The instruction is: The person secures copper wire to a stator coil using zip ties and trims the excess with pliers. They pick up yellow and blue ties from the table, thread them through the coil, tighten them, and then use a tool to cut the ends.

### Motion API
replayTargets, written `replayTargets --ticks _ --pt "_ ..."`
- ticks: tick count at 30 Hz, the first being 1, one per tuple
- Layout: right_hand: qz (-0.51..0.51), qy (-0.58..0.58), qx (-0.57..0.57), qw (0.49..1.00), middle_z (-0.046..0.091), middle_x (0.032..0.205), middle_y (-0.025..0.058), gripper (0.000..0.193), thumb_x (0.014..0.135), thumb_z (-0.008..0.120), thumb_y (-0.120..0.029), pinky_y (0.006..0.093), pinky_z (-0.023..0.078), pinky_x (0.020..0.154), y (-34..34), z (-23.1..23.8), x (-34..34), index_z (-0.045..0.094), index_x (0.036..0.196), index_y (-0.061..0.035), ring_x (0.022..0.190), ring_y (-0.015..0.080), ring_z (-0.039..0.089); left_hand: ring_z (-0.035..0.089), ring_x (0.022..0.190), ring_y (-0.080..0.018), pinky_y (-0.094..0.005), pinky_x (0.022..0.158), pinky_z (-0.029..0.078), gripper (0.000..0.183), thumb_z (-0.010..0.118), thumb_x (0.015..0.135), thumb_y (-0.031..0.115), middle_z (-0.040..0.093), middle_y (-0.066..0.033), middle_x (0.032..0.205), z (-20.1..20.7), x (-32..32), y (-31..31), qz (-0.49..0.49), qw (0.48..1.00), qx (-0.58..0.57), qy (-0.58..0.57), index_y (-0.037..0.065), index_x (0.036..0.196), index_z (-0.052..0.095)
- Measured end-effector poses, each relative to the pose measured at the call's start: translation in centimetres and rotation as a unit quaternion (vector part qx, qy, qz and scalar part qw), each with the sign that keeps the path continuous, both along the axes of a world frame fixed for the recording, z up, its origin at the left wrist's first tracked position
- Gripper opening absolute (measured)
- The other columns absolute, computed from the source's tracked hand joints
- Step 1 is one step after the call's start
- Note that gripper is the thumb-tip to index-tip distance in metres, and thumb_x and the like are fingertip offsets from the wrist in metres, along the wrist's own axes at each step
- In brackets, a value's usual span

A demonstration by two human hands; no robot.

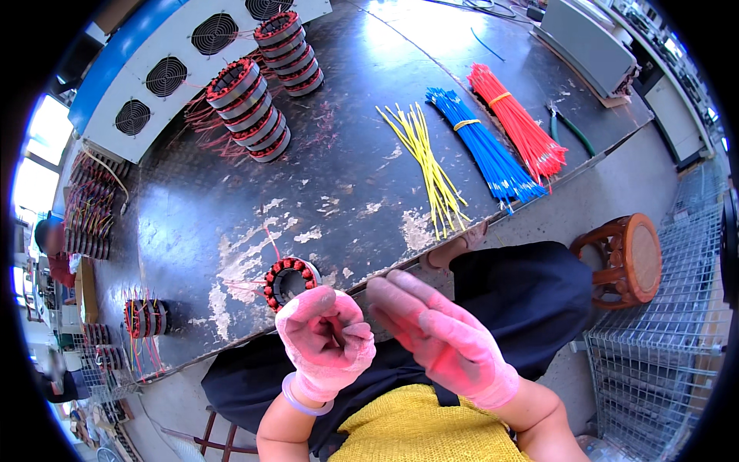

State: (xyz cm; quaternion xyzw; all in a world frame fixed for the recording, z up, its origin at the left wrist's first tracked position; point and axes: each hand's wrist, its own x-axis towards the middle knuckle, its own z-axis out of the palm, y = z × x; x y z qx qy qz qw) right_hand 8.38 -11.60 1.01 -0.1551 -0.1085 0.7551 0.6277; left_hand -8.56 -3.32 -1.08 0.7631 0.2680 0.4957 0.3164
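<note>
Dark, scuffed workbench [231,223] fills most of the view, its coating worn pale near the front edge. Along its far side runs a white and blue housing [154,73] with round fan grilles. A wire mesh cage [662,323] stands at the right, with a round wooden stool [627,258] just beside it. 2 stacks of red-trimmed motor stators [250,108] rest on the bench near the housing. To their right lie 3 wire bundles side by side: blue wires [485,150], red wires [516,123] and loose yellow wires [427,158]. Green-handled pliers [570,127] lie just beyond the red ones.

Both hands wear pink gloves and hover above the lap, in front of the bench edge. Left hand [327,339] is curled into a loose fist, fingertips drawn toward the palm; whether it pinches anything I cannot tell. Right hand [439,331] is open, fingers straight and together, holding nothing. A single stator [291,279] with red windings sits on the bench at the front edge, just beyond the left hand and not touched.
</note>
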Motion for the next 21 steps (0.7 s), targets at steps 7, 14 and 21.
replayTargets --ticks 7,14,21 --pt "0.022 0.031 -0.016 0.999 0.028 0.166 0.0181 0.068 0.106 0.051 -0.023 0.0441 0.015 0.126 0.1 0.2 0.2 0.018 0.16 0.0004 0.154 0.0313 0.024 0.059 0.065 -0.0084 -0.0201 0.056 0.046 0.059 0.07 0.081 -0.015 0.061 -0.0063 0.085 0.2 -0.3 -0.5 -0.065 0.994 -0.079 -0.042 0.003 0.13 0.042" --pt "0.026 0.019 -0.023 0.999 0.029 0.165 0.017 0.068 0.106 0.051 -0.025 0.043 0.018 0.125 0.1 0.3 0.7 0.019 0.16 0.0002 0.153 0.0285 0.027 0.057 0.059 -0.009 -0.0223 0.053 0.044 0.05 0.089 0.067 -0.008 0.068 -0.0077 0.087 2.4 0.5 0.4 -0.08 0.992 0.033 0.09 0.003 0.104 0.057" --pt "0.007 0.005 -0.017 1.0 0.029 0.165 0.0163 0.065 0.107 0.048 -0.021 0.0418 0.019 0.125 -0.4 0.8 0.8 0.018 0.16 -0.0001 0.152 0.0273 0.028 0.054 0.046 -0.0161 -0.0271 0.047 0.042 0.021 0.085 0.072 -0.003 0.068 -0.0032 0.072 2.2 1.4 0.1 -0.05 0.986 0.101 0.12 0.005 0.078 0.067"
